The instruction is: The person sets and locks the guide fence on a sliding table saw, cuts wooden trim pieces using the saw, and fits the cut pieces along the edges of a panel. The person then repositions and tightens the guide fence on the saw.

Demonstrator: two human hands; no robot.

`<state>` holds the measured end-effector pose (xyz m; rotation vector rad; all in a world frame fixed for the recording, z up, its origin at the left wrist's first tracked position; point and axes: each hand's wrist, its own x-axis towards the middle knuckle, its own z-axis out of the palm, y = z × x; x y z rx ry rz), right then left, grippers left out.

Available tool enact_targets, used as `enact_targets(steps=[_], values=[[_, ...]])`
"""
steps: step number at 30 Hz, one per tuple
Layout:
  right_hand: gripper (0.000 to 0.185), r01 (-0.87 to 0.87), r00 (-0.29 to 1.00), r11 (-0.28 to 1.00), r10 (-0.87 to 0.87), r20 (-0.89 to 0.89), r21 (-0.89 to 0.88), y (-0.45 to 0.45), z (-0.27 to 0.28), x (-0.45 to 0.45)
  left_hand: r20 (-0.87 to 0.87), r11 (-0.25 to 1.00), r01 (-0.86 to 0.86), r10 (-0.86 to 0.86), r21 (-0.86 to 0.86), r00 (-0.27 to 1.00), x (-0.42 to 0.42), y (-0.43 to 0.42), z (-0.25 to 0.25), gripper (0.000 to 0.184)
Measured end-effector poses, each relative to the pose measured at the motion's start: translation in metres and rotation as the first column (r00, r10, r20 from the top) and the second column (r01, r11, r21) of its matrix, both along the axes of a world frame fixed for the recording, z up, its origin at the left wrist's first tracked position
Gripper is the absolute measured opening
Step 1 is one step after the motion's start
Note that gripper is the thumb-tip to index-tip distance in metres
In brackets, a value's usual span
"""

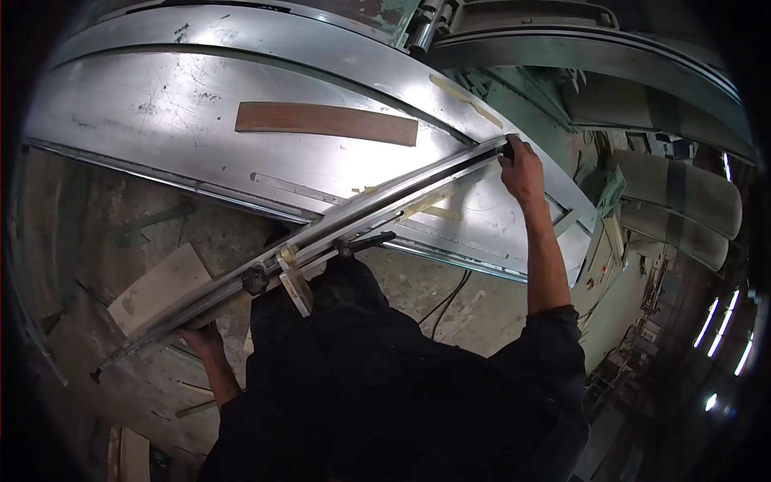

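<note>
Metal rail (321, 228), slantwise across shiny metal panel (161, 88) — gripped at the far tip by curled fingers of the right hand (524, 170), met toward the overhanging end by the left hand (204, 339), finger hold hidden, can't tell — presumably spanned wide for balance

A: Hands: what's hidden?
B: L hand (204, 341), near left: fingers mostly hidden under the long metal rail (401, 189), so grip unclear. R hand (524, 169), right: fingertips blend w/ a dark bit (507, 148) at the rail's far end; can't tell what it is.
A: Other stuff covered?
B: Pale board (165, 285), left: partly hidden by rail. Black cable (450, 301), near side: far end lost under metal worktop (201, 80), near end behind the person's dark clothing (385, 402).
A: Cut off or blurry?
B: Wood pcs. (134, 455), near left, cut by view's near edge, as is clothing. Greenish panel (389, 16), far side, cut by far edge. Lamps (724, 323), right: glare-blurred. Clutter (642, 321), right: too small & dim to ID.
</note>
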<state>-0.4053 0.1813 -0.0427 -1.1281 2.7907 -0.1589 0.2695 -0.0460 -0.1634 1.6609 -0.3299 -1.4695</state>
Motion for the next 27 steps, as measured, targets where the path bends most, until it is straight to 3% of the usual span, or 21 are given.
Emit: enact_targets(steps=[1,4,6,8,9,10,11,12,13,14,15,16,17,18,19,20,21,25,27], values=[[0.046,0.076,0.996,0.990,-0.081,0.037,0.121,-0.007,0.005,0.000,0.000,1.000,-0.018,0.018,-0.009,1.000,0.003,0.000,-0.004,0.085],[0.044,0.240,0.970,0.955,-0.241,-0.014,0.177,-0.012,-0.002,-0.005,-0.010,1.000,-0.026,0.026,-0.015,1.000,0.010,0.004,-0.008,0.084],[0.045,0.297,0.949,0.933,-0.313,0.048,0.202,-0.018,0.008,-0.007,-0.026,0.999,-0.041,0.041,-0.026,0.999,0.012,0.004,-0.009,0.084],[0.045,0.051,0.989,0.985,-0.073,0.132,0.162,-0.005,0.008,-0.014,-0.032,0.999,-0.037,0.038,0.030,0.999,0.021,0.004,-0.013,0.082],[0.042,-0.217,0.976,0.976,0.216,-0.038,-0.017,0.011,-0.003,-0.016,-0.027,1.000,0.010,-0.009,0.030,1.000,0.021,0.007,-0.007,0.082],[0.042,-0.227,0.973,0.974,0.226,-0.042,-0.016,0.010,0.001,-0.018,-0.032,1.000,0.000,0.001,0.030,1.000,0.043,0.012,-0.027,0.082],[0.043,-0.271,0.963,0.961,0.270,0.024,0.048,0.010,0.004,-0.018,-0.617,0.964,0.129,-0.247,-0.231,0.747,0.084,0.013,-0.065,0.082],[0.044,-0.316,0.947,0.943,0.307,0.088,0.107,0.009,0.007,-0.019,-0.851,0.864,0.058,-0.503,-0.500,0.154,0.109,0.015,-0.088,0.082],[0.039,-0.201,0.975,0.966,0.182,0.128,0.164,0.006,0.007,-0.017,-0.850,0.862,0.055,-0.506,-0.503,0.150,0.114,0.016,-0.090,0.082],[0.039,-0.196,0.976,0.967,0.177,0.125,0.163,0.004,0.002,-0.015,-0.837,0.866,0.074,-0.497,-0.494,0.229,0.120,0.016,-0.092,0.083],[0.038,0.090,0.981,0.972,-0.124,0.149,0.218,0.002,-0.007,-0.016,-0.819,0.871,0.086,-0.485,-0.484,0.305,0.122,0.015,-0.096,0.083],[0.037,0.356,0.901,0.894,-0.406,0.154,0.272,-0.018,-0.001,-0.008,-0.821,0.870,0.075,-0.485,-0.487,0.302,0.101,0.017,-0.066,0.083],[0.038,0.438,0.793,0.842,-0.527,0.304,0.315,-0.031,0.019,-0.006,-0.545,0.969,0.102,-0.211,-0.223,0.811,0.071,0.009,-0.044,0.081],[0.038,0.437,0.793,0.841,-0.527,0.304,0.319,-0.018,0.014,-0.006,0.016,0.999,-0.035,0.035,0.026,0.999,0.015,0.005,-0.002,0.080],[0.041,0.194,0.945,0.970,-0.224,0.240,0.143,0.001,0.007,-0.011,0.017,0.999,-0.040,0.040,0.030,0.999,0.018,0.004,-0.005,0.080],[0.043,-0.103,0.988,0.995,0.104,0.115,-0.010,0.007,0.002,-0.018,-0.007,0.998,-0.066,0.066,0.021,0.998,0.020,0.004,-0.011,0.079],[0.046,-0.130,0.982,0.991,0.132,0.134,-0.019,0.007,0.004,-0.014,-0.024,0.997,-0.081,0.082,0.017,0.996,0.023,0.005,-0.013,0.078],[0.048,-0.115,0.992,0.992,0.113,0.047,0.054,-0.001,-0.001,-0.011,0.029,0.998,-0.056,0.056,0.000,0.998,0.005,0.001,0.003,0.076],[0.050,0.320,0.903,0.921,-0.367,0.223,0.222,-0.009,-0.004,-0.016,0.003,0.997,-0.083,0.083,-0.001,0.997,0.017,0.003,-0.009,0.075]])
